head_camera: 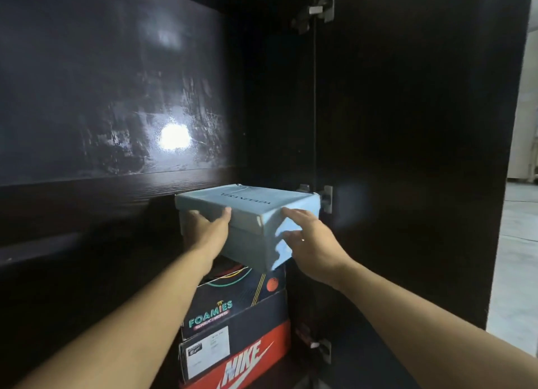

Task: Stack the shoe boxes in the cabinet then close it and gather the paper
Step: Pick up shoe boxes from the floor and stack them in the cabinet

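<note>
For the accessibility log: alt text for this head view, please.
Both hands, left hand and right hand, hold a pale blue shoe box atop a Foamies box and a Nike box, stacked inside a dark cabinet with its door open.

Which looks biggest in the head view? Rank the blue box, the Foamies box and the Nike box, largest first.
1. Blue box: largest as seen, fully visible on top.
2. Foamies box and Nike box: unranked; both are partly hidden or cut off.

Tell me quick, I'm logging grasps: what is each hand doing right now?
Left hand: holds the blue shoe box at its left front, thumb on the lid.
Right hand: fingers straight, pressing flat against the box's right end.
</note>
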Motion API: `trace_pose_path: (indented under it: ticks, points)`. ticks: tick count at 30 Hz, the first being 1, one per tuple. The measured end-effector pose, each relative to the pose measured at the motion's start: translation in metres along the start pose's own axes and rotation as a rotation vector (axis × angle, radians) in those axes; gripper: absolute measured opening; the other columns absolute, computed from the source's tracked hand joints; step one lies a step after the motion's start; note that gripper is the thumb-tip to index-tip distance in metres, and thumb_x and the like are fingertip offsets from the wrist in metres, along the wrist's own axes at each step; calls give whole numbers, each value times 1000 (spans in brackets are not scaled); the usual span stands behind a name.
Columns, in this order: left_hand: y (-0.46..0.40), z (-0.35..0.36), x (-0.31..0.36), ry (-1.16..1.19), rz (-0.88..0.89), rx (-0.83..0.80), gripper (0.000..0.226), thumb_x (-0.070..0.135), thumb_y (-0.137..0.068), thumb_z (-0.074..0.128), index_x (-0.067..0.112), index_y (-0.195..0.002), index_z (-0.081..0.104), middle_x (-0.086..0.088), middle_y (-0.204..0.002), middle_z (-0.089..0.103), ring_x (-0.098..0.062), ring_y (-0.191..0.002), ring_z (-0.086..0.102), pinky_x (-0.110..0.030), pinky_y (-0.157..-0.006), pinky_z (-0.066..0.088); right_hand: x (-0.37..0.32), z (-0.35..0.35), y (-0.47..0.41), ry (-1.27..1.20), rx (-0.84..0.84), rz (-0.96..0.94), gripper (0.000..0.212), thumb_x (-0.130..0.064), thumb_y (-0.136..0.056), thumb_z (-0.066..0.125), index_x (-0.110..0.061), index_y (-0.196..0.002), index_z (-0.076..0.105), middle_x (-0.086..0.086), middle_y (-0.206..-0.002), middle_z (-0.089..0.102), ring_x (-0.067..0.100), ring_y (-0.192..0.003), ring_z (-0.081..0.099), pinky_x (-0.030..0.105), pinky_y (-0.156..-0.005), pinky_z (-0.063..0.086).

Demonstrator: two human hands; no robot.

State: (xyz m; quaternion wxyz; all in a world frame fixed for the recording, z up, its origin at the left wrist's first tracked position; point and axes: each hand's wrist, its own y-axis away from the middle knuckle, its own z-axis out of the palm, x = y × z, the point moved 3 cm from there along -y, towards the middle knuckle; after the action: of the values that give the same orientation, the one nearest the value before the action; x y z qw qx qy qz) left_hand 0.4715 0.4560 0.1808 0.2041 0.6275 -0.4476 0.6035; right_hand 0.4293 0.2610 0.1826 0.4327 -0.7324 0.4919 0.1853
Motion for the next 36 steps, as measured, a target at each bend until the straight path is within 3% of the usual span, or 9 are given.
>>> trace_pose_path:
  ticks: [2, 3, 6, 12, 21, 26, 31, 34, 36]
  points:
    - [8, 13, -5, 94, 28, -127, 82, 61, -77, 66, 18, -140, 37, -2, -141, 47, -27, -126, 48, -36, -100, 38, 6, 3, -10, 51, -47, 20, 53, 0, -95, 40, -18, -144, 42, -3, -142, 44, 6, -116, 49, 2, -78, 41]
    - [9, 18, -8, 85, 31, -176, 95, 69, -71, 66, 22, -145, 30, 0, -145, 44, -27, -130, 44, -39, -105, 36, 11, 4, -16, 98, -54, 18, 55, 3, -94, 39, -17, -145, 41, -2, -146, 41, 7, -122, 46, 1, -85, 39]
    - [5, 29, -12, -46, 47, -241, 120, 70, -60, 73, 30, -153, 9, 0, -157, 30, -27, -141, 32, -48, -114, 30, 25, 9, -31, 303, -104, 7, 61, 3, -92, 39, -17, -150, 34, 2, -161, 20, 23, -143, 32, 27, -111, 30]
    - [-8, 34, -8, -158, 72, -230, 88, 42, -81, 72, 15, -150, 26, -5, -153, 36, -26, -138, 37, -37, -105, 34, 39, 19, -52, 343, -191, 31, 64, 4, -94, 43, -17, -152, 26, 1, -156, 31, 27, -138, 36, 35, -110, 35]
    - [-14, 46, -14, -288, 109, -175, 63, 44, -86, 65, 7, -134, 49, -10, -139, 52, -28, -124, 51, -30, -89, 41, 53, 32, -79, 400, -286, 84, 68, 1, -92, 42, -19, -152, 17, 15, -152, 34, 38, -134, 38, 47, -108, 40]
    - [-11, 49, -16, -373, 104, -177, 70, 45, -88, 63, 4, -139, 40, -13, -143, 46, -32, -130, 46, -37, -97, 41, 57, 23, -72, 416, -281, 55, 67, 1, -93, 41, -20, -152, 18, 10, -155, 32, 33, -135, 39, 39, -106, 39]
    - [12, 45, -9, -589, 210, -61, 94, 37, -69, 82, 5, -139, 27, -19, -139, 42, -39, -129, 41, -47, -97, 42, 56, -6, -51, 430, -254, 90, 55, -19, -97, 50, -20, -149, 33, 10, -147, 45, 29, -131, 46, 35, -102, 41]
    - [44, 47, 5, -631, 359, 55, 84, 36, -68, 81, 4, -131, 35, -20, -132, 38, -40, -126, 36, -49, -96, 39, 54, -38, -22, 476, -265, 115, 44, -24, -96, 54, -14, -138, 51, 8, -138, 55, 26, -125, 52, 37, -104, 44]
    - [65, 56, 13, -641, 355, -6, 79, 39, -69, 78, 5, -128, 38, -19, -129, 39, -39, -123, 40, -48, -95, 40, 54, -63, 3, 490, -292, 156, 46, -28, -94, 59, -14, -138, 53, 5, -136, 58, 24, -123, 56, 36, -102, 47]
